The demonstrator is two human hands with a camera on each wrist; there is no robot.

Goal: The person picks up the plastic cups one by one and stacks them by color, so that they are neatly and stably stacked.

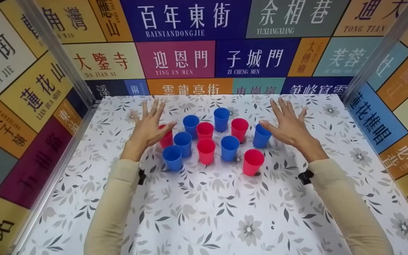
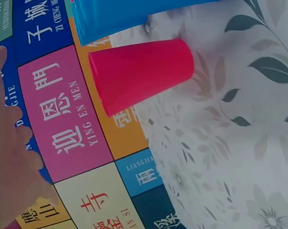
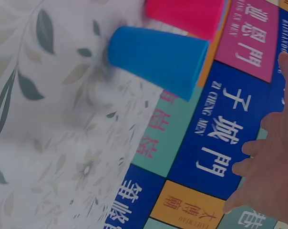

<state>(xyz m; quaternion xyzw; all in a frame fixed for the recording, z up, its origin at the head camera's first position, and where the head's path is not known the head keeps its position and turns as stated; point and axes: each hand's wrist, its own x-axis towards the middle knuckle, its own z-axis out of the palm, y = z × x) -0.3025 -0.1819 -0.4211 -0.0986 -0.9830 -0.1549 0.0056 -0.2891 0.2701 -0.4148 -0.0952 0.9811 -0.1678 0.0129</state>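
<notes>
Several blue and red plastic cups stand mouth up in a loose cluster on the table, in the head view. My left hand point(image 1: 149, 124), fingers spread, is at the cluster's left side and overlaps a red cup point(image 1: 166, 139), which the left wrist view shows whole. A blue cup point(image 1: 172, 158) stands nearest me on that side. My right hand point(image 1: 289, 124) is spread at the right side, its thumb overlapping the rim of a blue cup point(image 1: 261, 137). A red cup point(image 1: 253, 163) is the front one on the right. Neither hand holds anything.
The white tabletop point(image 1: 204, 219) has a grey leaf and flower print. Panels with large Chinese lettering point(image 1: 184, 59) rise behind it and at both sides. Clear edge strips point(image 1: 57, 53) run up the corners. Dark wrist bands point(image 1: 306, 176) show at both cuffs.
</notes>
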